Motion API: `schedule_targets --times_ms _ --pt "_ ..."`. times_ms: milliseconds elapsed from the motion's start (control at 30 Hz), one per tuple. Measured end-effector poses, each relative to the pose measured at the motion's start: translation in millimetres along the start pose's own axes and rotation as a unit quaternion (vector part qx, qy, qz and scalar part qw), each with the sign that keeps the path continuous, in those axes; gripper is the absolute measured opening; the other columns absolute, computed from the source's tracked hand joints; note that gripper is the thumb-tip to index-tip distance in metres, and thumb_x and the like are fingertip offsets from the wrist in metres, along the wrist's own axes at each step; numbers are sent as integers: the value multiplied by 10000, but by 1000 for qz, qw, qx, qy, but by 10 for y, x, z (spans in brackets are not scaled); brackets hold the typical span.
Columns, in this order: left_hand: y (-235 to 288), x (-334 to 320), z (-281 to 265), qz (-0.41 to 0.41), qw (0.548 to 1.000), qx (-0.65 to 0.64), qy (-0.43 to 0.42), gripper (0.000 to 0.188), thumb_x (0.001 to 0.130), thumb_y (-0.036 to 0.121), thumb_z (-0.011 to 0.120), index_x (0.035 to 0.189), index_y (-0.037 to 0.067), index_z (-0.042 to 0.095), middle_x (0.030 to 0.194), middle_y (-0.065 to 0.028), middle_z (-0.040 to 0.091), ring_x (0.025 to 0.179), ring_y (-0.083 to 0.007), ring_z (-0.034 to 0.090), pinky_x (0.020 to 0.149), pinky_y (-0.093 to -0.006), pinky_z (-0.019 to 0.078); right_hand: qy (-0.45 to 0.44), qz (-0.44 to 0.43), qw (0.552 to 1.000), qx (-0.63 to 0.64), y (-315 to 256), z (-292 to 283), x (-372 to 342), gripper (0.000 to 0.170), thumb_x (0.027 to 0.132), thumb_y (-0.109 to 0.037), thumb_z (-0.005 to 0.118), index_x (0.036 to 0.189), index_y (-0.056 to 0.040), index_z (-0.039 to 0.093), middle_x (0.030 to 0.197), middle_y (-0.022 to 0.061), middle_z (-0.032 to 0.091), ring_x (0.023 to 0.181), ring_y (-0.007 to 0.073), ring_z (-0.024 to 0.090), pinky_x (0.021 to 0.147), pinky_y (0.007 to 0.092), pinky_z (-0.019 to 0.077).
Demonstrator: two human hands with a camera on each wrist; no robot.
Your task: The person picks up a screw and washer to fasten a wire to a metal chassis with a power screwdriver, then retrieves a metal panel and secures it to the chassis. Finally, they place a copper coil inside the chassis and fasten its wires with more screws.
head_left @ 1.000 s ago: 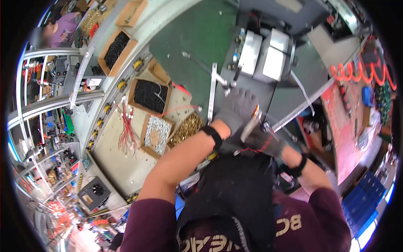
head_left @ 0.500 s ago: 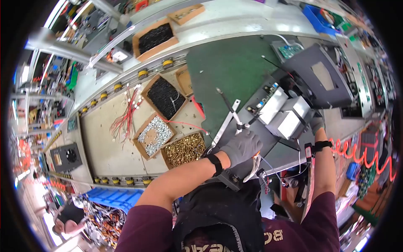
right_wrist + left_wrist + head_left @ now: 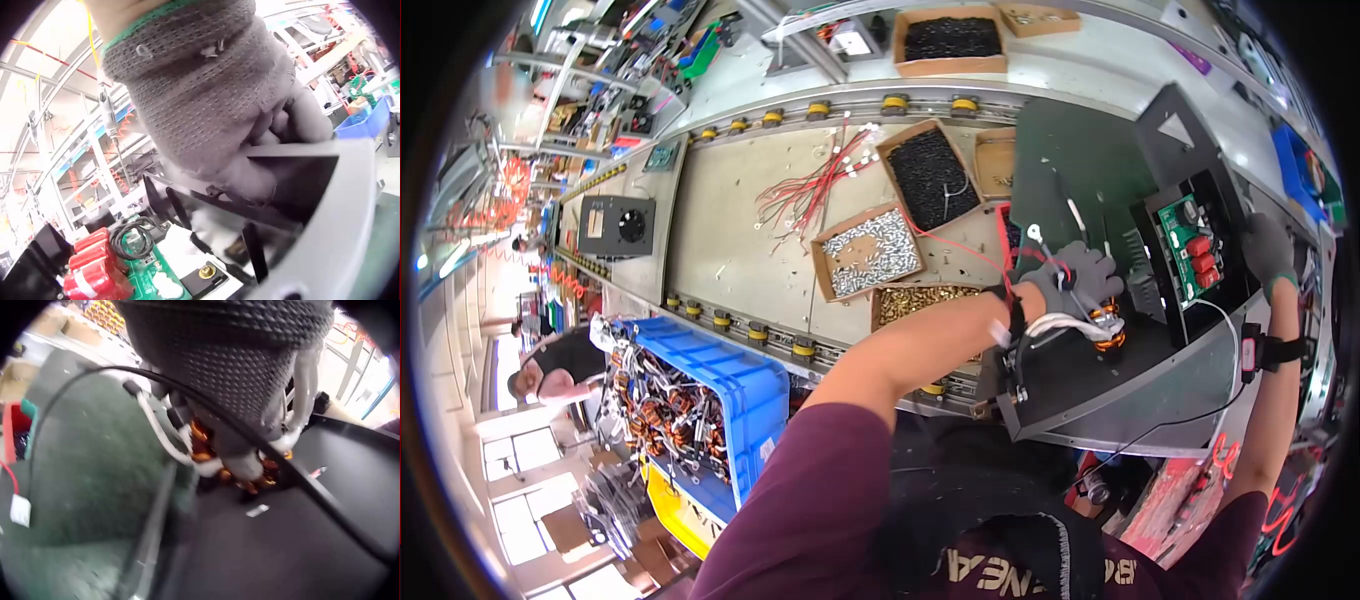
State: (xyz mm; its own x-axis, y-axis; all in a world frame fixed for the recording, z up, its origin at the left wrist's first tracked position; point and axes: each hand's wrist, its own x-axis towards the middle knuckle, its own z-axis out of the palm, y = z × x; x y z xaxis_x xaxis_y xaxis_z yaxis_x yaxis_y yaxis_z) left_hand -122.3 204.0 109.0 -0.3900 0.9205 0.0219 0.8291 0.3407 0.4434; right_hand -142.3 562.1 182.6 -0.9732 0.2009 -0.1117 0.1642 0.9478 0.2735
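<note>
My gloved left hand (image 3: 1085, 278) holds a copper-wound coil (image 3: 1108, 328) with thick white-sleeved leads (image 3: 1055, 322). In the left wrist view, gloved fingertips press against the coil (image 3: 206, 447), close over the dark floor of a metal chassis (image 3: 300, 544). Over at the chassis's right side, my gloved right hand (image 3: 1268, 248) grips its upright grey panel (image 3: 356, 200). The right wrist view shows the thumb inside the panel's edge and the other fingers curled over it. Beside that hand is a green circuit board (image 3: 1178, 240) with red block components (image 3: 1202, 258).
Cardboard boxes of black parts (image 3: 930, 175), silver screws (image 3: 870, 255) and brass pieces (image 3: 920, 300) stand left of the chassis. Red wires (image 3: 825, 175) lie on the bench behind. A blue crate (image 3: 750, 390) full of coils stands at left; a black cable (image 3: 219, 409) crosses the left wrist view.
My hands were close together; the right has moved away to the chassis panel. The chassis has turned, and my left hand has carried the coil over its floor. The head view has swung round.
</note>
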Motion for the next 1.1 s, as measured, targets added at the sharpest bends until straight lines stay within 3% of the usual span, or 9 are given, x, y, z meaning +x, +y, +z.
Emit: schedule_targets --times_ms 167,267,333,433,567,867,900,967,1100 --pt "-303 -79 242 -30 990 -43 -129 358 804 289 559 1112 106 552 985 -112 592 925 -308 594 813 -406 467 39 -37 977 207 70 115 -76 327 843 -231 554 1093 -21 576 1038 193 618 968 311 599 824 387 453" --pt "-619 -402 617 51 986 -45 155 430 789 269 596 1194 130 551 895 -86 625 861 -298 623 809 -398 463 126 -12 894 429 416 122 -541 383 915 -147 508 1269 -2 498 1206 121 578 1080 194 553 933 292 399" --pt "-534 -693 -33 -106 977 17 -186 319 779 211 613 1086 124 615 909 -90 622 878 -297 613 789 -390 471 153 53 914 372 657 -66 -1107 370 931 -144 489 1266 12 505 1251 119 552 1148 197 517 988 293 363" --pt "-1133 -1704 425 -238 952 -60 183 241 781 100 584 1015 126 638 959 -112 617 896 -318 601 775 -394 490 135 179 889 399 946 98 -2104 396 936 -229 494 1245 19 521 1215 107 566 1091 181 531 929 288 394" --pt "-1728 -2573 338 -525 842 24 125 260 786 78 544 1033 116 616 1012 -160 590 901 -330 600 777 -453 486 75 273 845 454 725 486 -3305 404 929 -286 514 1201 11 547 1099 47 588 891 126 543 745 253 440" --pt "-1898 -2922 697 -376 923 64 43 205 800 77 507 991 38 572 987 -192 586 915 -377 569 803 -457 452 37 294 692 658 -1418 326 -4029 177 858 -94 567 1005 6 565 854 43 590 712 147 581 647 277 479" --pt "-2063 -2984 862 -376 923 46 68 210 781 51 515 974 30 593 970 -205 599 925 -371 571 825 -441 450 47 370 554 744 -1538 258 -4132 173 862 -87 556 1003 13 560 838 54 590 724 156 591 654 280 484" --pt "-2289 -3082 908 -415 897 -107 111 240 753 48 574 985 6 616 962 -190 627 907 -320 596 818 -392 467 -5 368 714 595 -1511 375 -4362 172 868 -92 550 979 37 570 849 80 607 738 154 596 702 288 500" --pt "-2260 -3194 653 -462 778 -340 256 106 783 64 564 879 37 601 766 -34 587 683 -175 554 653 -284 481 26 381 745 547 -1262 623 -4791 184 856 -113 558 993 4 595 848 85 638 797 177 623 734 309 507"
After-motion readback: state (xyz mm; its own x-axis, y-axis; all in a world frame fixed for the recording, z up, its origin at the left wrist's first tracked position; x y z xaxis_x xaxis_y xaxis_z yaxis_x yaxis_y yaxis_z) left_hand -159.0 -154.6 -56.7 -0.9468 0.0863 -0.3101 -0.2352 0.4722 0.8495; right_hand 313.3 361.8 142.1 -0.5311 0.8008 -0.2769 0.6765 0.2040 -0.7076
